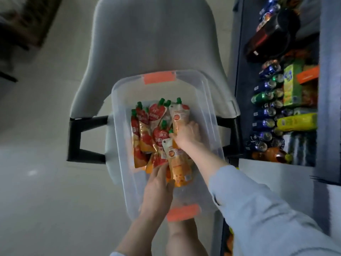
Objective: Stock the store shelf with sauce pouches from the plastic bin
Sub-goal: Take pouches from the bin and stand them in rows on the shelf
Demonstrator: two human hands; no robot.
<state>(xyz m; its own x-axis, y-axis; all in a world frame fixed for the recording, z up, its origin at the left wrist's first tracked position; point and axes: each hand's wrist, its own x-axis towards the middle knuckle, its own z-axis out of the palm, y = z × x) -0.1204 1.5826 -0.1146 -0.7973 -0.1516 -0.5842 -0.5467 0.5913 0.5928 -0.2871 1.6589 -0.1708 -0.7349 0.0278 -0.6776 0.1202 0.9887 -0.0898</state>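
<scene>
1. Reaching from the near right corner of the plastic bin [212, 115], the right hand [186, 134] sits low inside it, close to the right wall, with its forearm slanting down over the rim and a light blue sleeve [258, 209] pushed up the arm.
2. Its fingers are curled round the lower part of a pale orange pouch [180, 115], which points its green cap toward the bin's far end.
3. The left hand [157, 183] comes in over the bin's near end, palm down. Its fingers lie fairly straight on the nearest pouches, curled round none of them, and the thumb rests beside a second pale pouch [176, 159] lying between the two hands.
4. The sauce pouches [147, 133], red and orange with green caps, lie overlapping in the middle of the bin floor, mostly toward its left wall, none of them on the shelf.
5. An orange latch [159, 77] sits on the bin's far rim and another [182, 212] on the near rim, partly behind the left wrist.
6. Under the bin is a grey chair [151, 43]; its black armrest [73, 137] juts out to the bin's left.
7. Right of the bin stands the store shelf [238, 52], crowded with drink cans [265, 111], a green box [291, 84], a yellow packet [295, 121] and a dark bottle [267, 34].
</scene>
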